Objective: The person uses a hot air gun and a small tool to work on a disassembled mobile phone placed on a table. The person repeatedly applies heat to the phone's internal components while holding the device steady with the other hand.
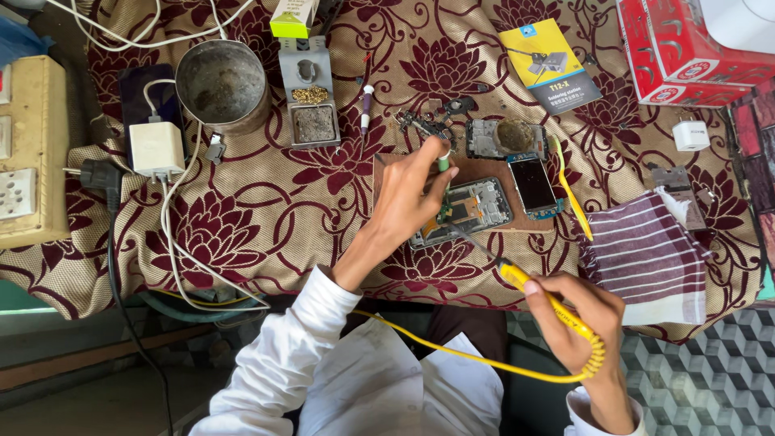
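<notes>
- White sleeves (299,355) fill the bottom edge, nearest the camera.
- Right hand (583,323) is clenched around a yellow soldering iron (533,289); its thin tip reaches up and left toward the opened phone (468,210), and its yellow cord (452,351) loops back under the wrist.
- Left hand (408,198) pinches a small green-and-white tube (443,157) upright over the phone's left edge.
- Opened phone lies on a brown board (484,171) on the flowered cloth (266,218).
- Just beside it on the board lies a second phone part with a dark screen (534,184); a yellow pry tool (569,192) lies to its right.
- Striped rag (646,250) sits at right, a metal bowl (221,83) and a white charger (157,148) at upper left.
</notes>
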